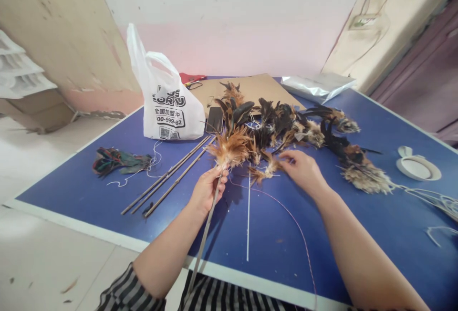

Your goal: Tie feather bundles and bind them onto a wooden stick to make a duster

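Note:
My left hand (209, 187) is wrapped round the thin stick of a feather duster (232, 146), just below its fluffy orange-brown and black feathers. The bare end of the stick (205, 234) slants down toward my lap. To the right, my right hand (304, 170) has its fingertips pinched at the edge of a small bunch of brown feathers (265, 173) on the table. Just beyond lie bundles of black and brown feathers (272, 120). A thin pink thread (286, 208) runs from near the duster's neck across the table to its front edge.
Three bamboo sticks (168, 175) and a dark feather bundle (121, 160) lie left on the blue table (286, 253). Behind stand a white plastic bag (171, 106), a phone (214, 120) and cardboard (207, 91). At right are feather bundles (365, 172), a tape roll (418, 167) and white cord (432, 199).

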Motion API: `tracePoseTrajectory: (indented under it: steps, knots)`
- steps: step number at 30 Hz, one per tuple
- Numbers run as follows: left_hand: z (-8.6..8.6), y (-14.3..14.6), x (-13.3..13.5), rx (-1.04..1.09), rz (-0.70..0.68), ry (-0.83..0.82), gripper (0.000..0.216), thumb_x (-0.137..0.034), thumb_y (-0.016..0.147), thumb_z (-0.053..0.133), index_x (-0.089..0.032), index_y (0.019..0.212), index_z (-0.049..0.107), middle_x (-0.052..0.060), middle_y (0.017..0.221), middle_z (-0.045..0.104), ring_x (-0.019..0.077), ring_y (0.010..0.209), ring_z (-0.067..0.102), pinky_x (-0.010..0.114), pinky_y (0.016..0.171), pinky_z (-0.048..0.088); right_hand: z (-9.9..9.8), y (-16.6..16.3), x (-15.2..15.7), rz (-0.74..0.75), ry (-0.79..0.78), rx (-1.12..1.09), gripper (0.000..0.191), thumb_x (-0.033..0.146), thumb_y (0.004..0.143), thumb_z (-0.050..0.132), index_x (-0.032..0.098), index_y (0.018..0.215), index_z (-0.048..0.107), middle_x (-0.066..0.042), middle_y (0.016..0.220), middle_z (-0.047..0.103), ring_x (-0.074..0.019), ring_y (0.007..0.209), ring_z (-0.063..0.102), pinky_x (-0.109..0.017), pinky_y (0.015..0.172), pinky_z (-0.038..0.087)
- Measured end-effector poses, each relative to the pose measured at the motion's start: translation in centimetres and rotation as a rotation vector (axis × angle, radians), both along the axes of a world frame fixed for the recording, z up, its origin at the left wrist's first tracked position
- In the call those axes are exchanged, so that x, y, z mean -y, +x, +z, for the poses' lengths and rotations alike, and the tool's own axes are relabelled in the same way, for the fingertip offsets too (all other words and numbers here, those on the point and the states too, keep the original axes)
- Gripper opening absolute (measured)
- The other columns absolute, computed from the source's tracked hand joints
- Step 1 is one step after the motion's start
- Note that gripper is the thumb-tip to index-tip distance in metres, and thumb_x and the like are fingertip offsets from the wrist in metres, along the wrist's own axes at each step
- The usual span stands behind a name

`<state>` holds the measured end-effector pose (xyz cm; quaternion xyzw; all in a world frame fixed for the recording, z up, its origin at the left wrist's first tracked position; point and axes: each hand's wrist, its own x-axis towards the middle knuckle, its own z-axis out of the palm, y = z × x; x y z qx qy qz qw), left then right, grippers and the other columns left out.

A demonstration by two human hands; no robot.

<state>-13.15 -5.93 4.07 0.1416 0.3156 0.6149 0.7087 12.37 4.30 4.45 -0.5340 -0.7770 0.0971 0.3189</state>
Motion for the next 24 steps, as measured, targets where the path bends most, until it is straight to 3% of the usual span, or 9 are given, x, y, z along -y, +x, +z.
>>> tracePoseTrajectory:
  steps: [7, 11, 16, 20, 24]
  knots:
    - [0.1, -0.1, 0.0, -0.005, 0.007, -0.003, 0.018, -0.011, 0.077, 0.055, -0.007, 0.095, 0.058, 0.0, 0.066, 0.052, 0.0013, 0.047, 0.049, 0.006, 0.034, 0.037, -1.8, -1.3, -1.0, 0.184, 0.096, 0.439, 0.022, 0.023, 0.08, 0.05, 0.026, 0.089, 0.07, -0.007, 0.109, 0.056, -0.0234, 0.097, 0.049, -0.034, 0.079, 0.038]
    - [0.2, 0.1, 0.1, -0.024, 0.014, -0.004, 0.016, -0.011, 0.078, 0.055, -0.007, 0.093, 0.058, 0.0, 0.066, 0.052, 0.0012, 0.046, 0.049, 0.007, 0.035, 0.038, -2.3, -0.5, -2.2, 0.183, 0.042, 0.511, 0.019, 0.026, 0.08, 0.051, 0.025, 0.077, 0.07, -0.007, 0.104, 0.059, -0.0261, 0.098, 0.047, -0.036, 0.077, 0.036]
    - [0.2, 0.2, 0.1, -0.04, 0.007, 0.014, 0.016, -0.012, 0.078, 0.055, -0.007, 0.092, 0.058, 0.0, 0.066, 0.052, 0.001, 0.046, 0.048, 0.006, 0.034, 0.037, -1.0, -0.3, -1.7, 0.219, 0.092, 0.286, 0.017, 0.019, 0.079, 0.047, 0.018, 0.081, 0.064, -0.006, 0.085, 0.063, -0.0197, 0.084, 0.054, -0.032, 0.078, 0.038]
    - [0.1, 0.2, 0.1, -0.068, 0.007, 0.024, 0.016, -0.013, 0.077, 0.057, -0.007, 0.092, 0.058, 0.0, 0.066, 0.052, 0.0014, 0.046, 0.048, 0.007, 0.034, 0.037, 1.5, -1.8, 0.5, 0.191, 0.083, -0.078, 0.012, 0.02, 0.078, 0.049, 0.018, 0.085, 0.059, -0.004, 0.079, 0.064, -0.0167, 0.073, 0.057, -0.028, 0.07, 0.041]
    - [0.0, 0.3, 0.0, -0.106, 0.003, 0.031, 0.015, -0.013, 0.076, 0.057, -0.008, 0.09, 0.058, 0.0, 0.065, 0.053, 0.0016, 0.046, 0.048, 0.007, 0.034, 0.036, 3.9, -4.4, 2.8, 0.373, 0.055, -0.288, 0.011, 0.02, 0.079, 0.049, 0.018, 0.086, 0.057, -0.003, 0.078, 0.063, -0.0144, 0.069, 0.057, -0.027, 0.067, 0.043]
